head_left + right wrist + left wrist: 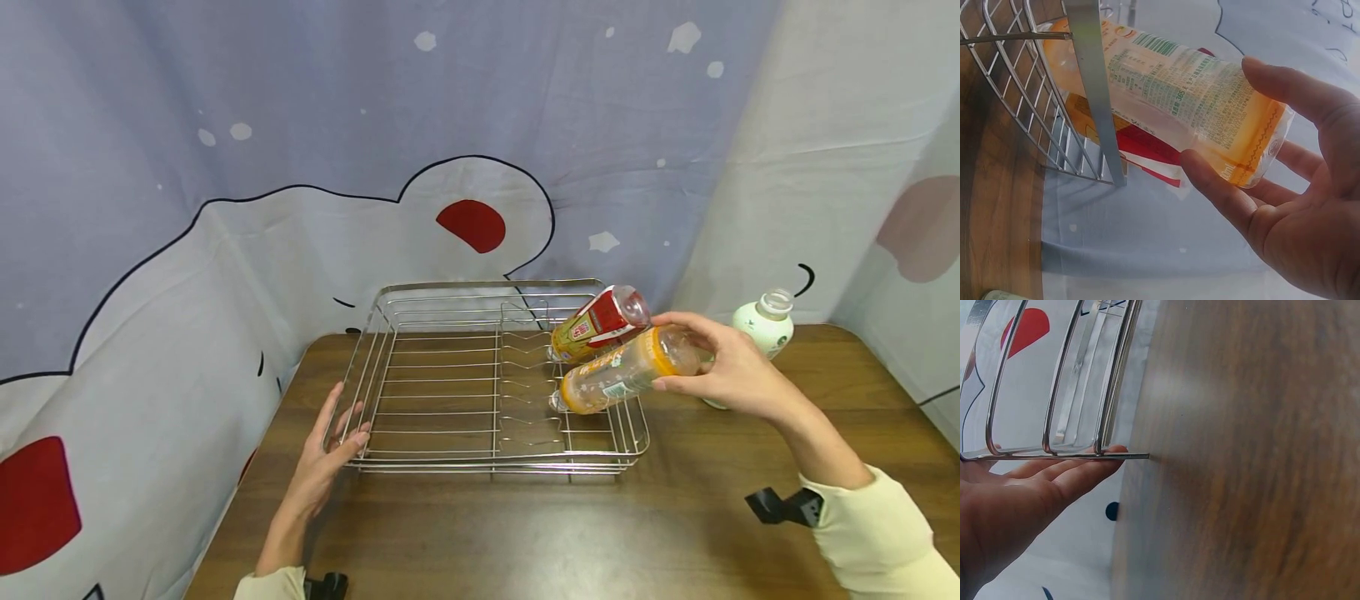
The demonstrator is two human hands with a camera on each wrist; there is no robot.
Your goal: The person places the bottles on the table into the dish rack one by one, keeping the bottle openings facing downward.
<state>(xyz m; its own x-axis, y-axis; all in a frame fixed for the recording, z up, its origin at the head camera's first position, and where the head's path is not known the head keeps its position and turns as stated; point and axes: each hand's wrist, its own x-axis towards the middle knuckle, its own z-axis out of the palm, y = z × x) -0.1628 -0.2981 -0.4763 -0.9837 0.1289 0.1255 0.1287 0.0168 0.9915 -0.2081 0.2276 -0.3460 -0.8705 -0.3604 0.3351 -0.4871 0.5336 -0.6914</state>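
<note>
R grip (731, 371) pinches the clear plastic orange-banded bottle (615, 379) nr. its base, thumb + fingers opposed; L grip (318, 458) has approx. straight fingers against the L end of the wire rack (450, 286). Bottle's tilted neck-down over the rack's R part, base up past the R-end rim, just beside the red/yellow-label bottle (600, 321).

To do it well: keep the hold light, as thin plastic prob. dents; settle neck on the wires 1st, then ease base down w/o knocking the neighbor. L grip should steady the rack vs. skidding on the desk (525, 533). R-end rim could snag the label.

Looks: transparent, no drink visible, orange bands nr. base & shoulder, barcode + green print on label (R wrist view). Can't tell if neck's capped or touching wire. Pale green bottle (761, 325) stands R of rack, part hidden.
</note>
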